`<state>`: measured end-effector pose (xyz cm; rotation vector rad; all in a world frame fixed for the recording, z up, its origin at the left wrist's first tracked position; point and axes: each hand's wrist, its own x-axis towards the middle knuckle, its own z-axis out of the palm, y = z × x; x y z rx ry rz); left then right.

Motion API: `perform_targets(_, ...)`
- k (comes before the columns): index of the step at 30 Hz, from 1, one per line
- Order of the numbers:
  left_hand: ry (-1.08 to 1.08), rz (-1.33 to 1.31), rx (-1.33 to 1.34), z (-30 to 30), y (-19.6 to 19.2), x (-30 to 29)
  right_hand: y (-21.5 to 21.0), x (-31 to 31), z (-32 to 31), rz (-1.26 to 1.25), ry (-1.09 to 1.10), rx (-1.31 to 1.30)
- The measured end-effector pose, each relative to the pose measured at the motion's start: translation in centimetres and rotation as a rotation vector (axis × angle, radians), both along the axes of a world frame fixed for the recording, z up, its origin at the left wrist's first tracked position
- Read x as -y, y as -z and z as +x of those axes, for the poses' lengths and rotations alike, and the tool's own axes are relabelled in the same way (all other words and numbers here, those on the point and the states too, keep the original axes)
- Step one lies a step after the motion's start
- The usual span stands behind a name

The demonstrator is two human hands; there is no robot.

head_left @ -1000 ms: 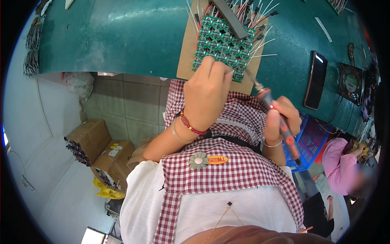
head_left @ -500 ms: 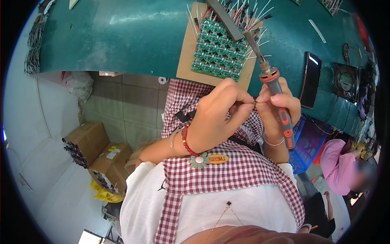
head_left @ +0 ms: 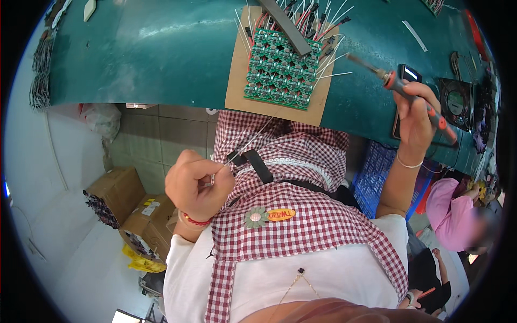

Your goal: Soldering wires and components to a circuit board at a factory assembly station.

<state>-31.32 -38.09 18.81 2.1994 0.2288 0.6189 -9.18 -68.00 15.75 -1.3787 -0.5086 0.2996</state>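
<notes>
My left hand (head_left: 196, 183) is closed in front of the apron, pinching one end of a thin pale wire (head_left: 252, 139). The wire slants up and away toward the front edge of the brown board (head_left: 235, 89). On that board lies a panel of small green circuit boards (head_left: 280, 70), with red, black and white leads fanning out at its far side. A dark grey bar (head_left: 291, 31) rests across the panel. Right of it, my right hand (head_left: 417, 118) grips a soldering iron (head_left: 397, 84) by its grey and red handle, tip pointing up and left over the green table.
A phone (head_left: 410, 74) lies partly hidden behind my right hand, with a dark round-faced device (head_left: 456, 102) beyond it. A blue plastic basket (head_left: 371, 175) is below the table's right edge. Cardboard boxes (head_left: 116, 188) stand at lower left. Another person (head_left: 449, 215) is at far right.
My hands were together near the board's front edge. Since then the left has drawn back left and nearer with the wire, while the right has swung right with the iron.
</notes>
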Motion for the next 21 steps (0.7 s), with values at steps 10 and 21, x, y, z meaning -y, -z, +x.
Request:
perform_targets(10,0.069,-0.03,0.173,0.4,1.2,1.3,2.2,-2.0,0.3,-0.011,0.09,-0.299)
perform_targets(21,0.047,-0.062,0.202,1.0,2.6,1.4,2.5,-3.0,0.2,-0.058,0.087,-0.335)
